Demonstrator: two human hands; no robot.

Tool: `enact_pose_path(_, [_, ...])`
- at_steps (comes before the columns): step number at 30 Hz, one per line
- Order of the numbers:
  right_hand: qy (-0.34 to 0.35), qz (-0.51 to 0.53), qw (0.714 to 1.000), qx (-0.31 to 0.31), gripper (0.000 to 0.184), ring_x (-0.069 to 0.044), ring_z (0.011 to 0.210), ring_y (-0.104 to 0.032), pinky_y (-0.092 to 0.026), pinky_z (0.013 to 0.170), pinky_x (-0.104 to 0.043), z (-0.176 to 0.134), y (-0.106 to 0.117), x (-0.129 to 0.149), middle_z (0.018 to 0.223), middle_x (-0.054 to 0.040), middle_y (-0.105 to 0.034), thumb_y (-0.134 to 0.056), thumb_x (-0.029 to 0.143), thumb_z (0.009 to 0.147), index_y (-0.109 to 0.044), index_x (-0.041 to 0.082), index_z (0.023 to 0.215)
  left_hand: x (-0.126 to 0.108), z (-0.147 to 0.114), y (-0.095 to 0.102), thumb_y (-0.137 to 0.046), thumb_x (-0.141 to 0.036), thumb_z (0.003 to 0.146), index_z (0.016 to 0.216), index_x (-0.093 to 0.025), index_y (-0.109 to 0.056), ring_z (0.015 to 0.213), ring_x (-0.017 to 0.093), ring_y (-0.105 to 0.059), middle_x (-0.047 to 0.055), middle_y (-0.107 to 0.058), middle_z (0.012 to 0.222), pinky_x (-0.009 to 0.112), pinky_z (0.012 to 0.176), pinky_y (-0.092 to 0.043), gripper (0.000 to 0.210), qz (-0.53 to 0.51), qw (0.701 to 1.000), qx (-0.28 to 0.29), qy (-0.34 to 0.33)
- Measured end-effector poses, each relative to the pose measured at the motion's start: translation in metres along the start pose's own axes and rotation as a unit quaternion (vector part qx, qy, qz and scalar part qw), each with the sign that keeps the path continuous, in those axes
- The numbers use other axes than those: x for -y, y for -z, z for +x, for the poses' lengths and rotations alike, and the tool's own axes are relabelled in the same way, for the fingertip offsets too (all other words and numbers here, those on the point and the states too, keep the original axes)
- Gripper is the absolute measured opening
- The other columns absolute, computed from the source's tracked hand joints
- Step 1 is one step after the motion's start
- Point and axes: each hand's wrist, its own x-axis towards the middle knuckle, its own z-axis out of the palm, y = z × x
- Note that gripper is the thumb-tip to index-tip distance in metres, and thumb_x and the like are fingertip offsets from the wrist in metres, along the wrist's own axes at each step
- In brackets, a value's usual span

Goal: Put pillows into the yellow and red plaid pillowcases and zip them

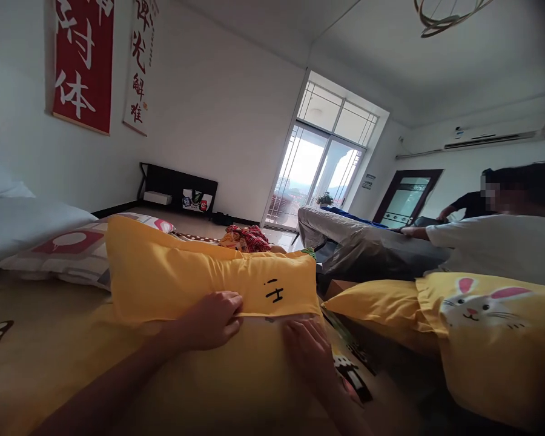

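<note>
A yellow pillow (pixel 163 278) with small black embroidered marks lies across the middle, in front of me. My left hand (pixel 213 321) is closed on its near edge, fingers curled over the fabric and thumb below. Further right, my right hand (pixel 309 348) grips the same pillow near its right corner, its fingers bent close together; it looks a little blurred. Yellow fabric spreads below and between both hands. The undersides of the fingers are hidden.
A patterned pillow (pixel 68 248) lies to the left. Yellow pillows, one with a rabbit face (pixel 472 309), are at the right. Behind them a person in a white shirt (pixel 495 242) reaches toward a plastic-covered piece (pixel 340 227). Red checked cloth (pixel 249 238) lies beyond my pillow.
</note>
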Motion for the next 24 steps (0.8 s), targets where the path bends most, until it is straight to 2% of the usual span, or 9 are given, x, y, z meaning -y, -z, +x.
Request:
enact_pose_path(1, [-0.045,0.017,0.999,-0.009,0.015,-0.017,0.07,-0.057,-0.043,0.067,-0.032,-0.007,-0.002,0.001,0.075,-0.0029,-0.063,-0.047,0.016,0.094,-0.06,0.02,0.089,-0.003,-0.001,0.0,-0.046,-0.022,0.082,0.074,-0.02,-0.045,0.072,0.018,-0.054,0.003,-0.059,0.081,0.029,0.065,-0.038,0.009,0.012,1.0,0.004,-0.003])
enact_pose_path(3, [-0.084,0.016,0.996,-0.022,0.018,-0.02,0.081,-0.061,-0.046,0.072,-0.033,-0.016,-0.005,-0.002,0.088,-0.0065,-0.067,-0.045,0.018,0.094,-0.061,0.02,0.101,-0.01,-0.001,-0.001,-0.045,-0.019,0.081,0.075,-0.02,-0.046,0.074,0.018,-0.055,0.005,-0.06,0.083,0.03,0.066,-0.039,0.006,0.051,0.999,0.012,-0.002])
enact_pose_path(7, [-0.08,-0.036,0.995,-0.041,0.033,-0.025,0.102,-0.059,-0.048,0.081,-0.04,-0.02,-0.008,-0.013,0.113,-0.0134,-0.063,-0.044,0.018,0.093,-0.054,0.018,0.124,-0.025,0.001,-0.005,-0.043,-0.017,0.081,0.082,-0.018,-0.052,0.081,0.023,-0.056,0.009,-0.061,0.089,0.035,0.072,-0.043,0.008,0.141,0.989,0.032,0.01])
enact_pose_path(10, [-0.08,-0.013,0.995,-0.059,0.031,-0.024,0.096,-0.059,-0.048,0.078,-0.038,-0.016,-0.01,-0.007,0.107,-0.0119,-0.064,-0.046,0.015,0.092,-0.057,0.02,0.12,-0.03,0.003,-0.006,-0.044,-0.017,0.081,0.082,-0.017,-0.053,0.082,0.024,-0.056,0.01,-0.061,0.088,0.037,0.073,-0.045,0.009,0.174,0.984,0.041,0.006])
enact_pose_path(14, [-0.099,0.058,0.99,-0.083,0.02,-0.021,0.086,-0.059,-0.047,0.075,-0.036,-0.008,-0.015,0.017,0.095,-0.0083,-0.065,-0.05,0.014,0.09,-0.064,0.022,0.102,-0.028,0.002,-0.003,-0.043,-0.018,0.08,0.076,-0.019,-0.049,0.075,0.021,-0.055,0.006,-0.06,0.083,0.034,0.068,-0.042,0.007,0.134,0.99,0.038,0.002])
enact_pose_path(16, [-0.109,0.095,0.986,-0.077,0.019,-0.021,0.083,-0.059,-0.047,0.075,-0.037,-0.006,-0.019,0.027,0.092,-0.0072,-0.065,-0.05,0.014,0.09,-0.064,0.022,0.099,-0.024,0.001,-0.003,-0.042,-0.017,0.08,0.074,-0.02,-0.045,0.074,0.02,-0.054,0.005,-0.059,0.082,0.032,0.067,-0.04,0.007,0.11,0.993,0.031,-0.007])
enact_pose_path(18, [-0.11,0.108,0.983,-0.097,0.021,-0.021,0.084,-0.059,-0.047,0.076,-0.038,-0.007,-0.022,0.032,0.093,-0.0075,-0.066,-0.049,0.013,0.09,-0.064,0.022,0.103,-0.02,-0.001,-0.003,-0.041,-0.017,0.08,0.073,-0.02,-0.042,0.073,0.02,-0.053,0.004,-0.057,0.081,0.032,0.066,-0.038,0.007,0.093,0.995,0.026,-0.013])
enact_pose_path(21, [-0.122,0.075,0.976,-0.166,0.027,-0.024,0.093,-0.059,-0.046,0.081,-0.041,-0.015,-0.028,0.031,0.101,-0.0105,-0.065,-0.052,0.011,0.089,-0.062,0.022,0.111,-0.017,-0.003,-0.004,-0.039,-0.017,0.079,0.073,-0.021,-0.038,0.072,0.019,-0.051,0.003,-0.055,0.081,0.031,0.065,-0.036,0.007,0.074,0.997,0.025,-0.011])
enact_pose_path(24, [-0.112,0.04,0.982,-0.148,0.032,-0.025,0.104,-0.058,-0.044,0.086,-0.041,-0.025,-0.033,0.023,0.11,-0.0126,-0.064,-0.049,0.012,0.091,-0.057,0.019,0.121,-0.015,-0.002,-0.005,-0.037,-0.017,0.079,0.073,-0.021,-0.036,0.073,0.019,-0.05,0.003,-0.054,0.08,0.031,0.067,-0.035,0.007,0.058,0.998,0.027,-0.005])
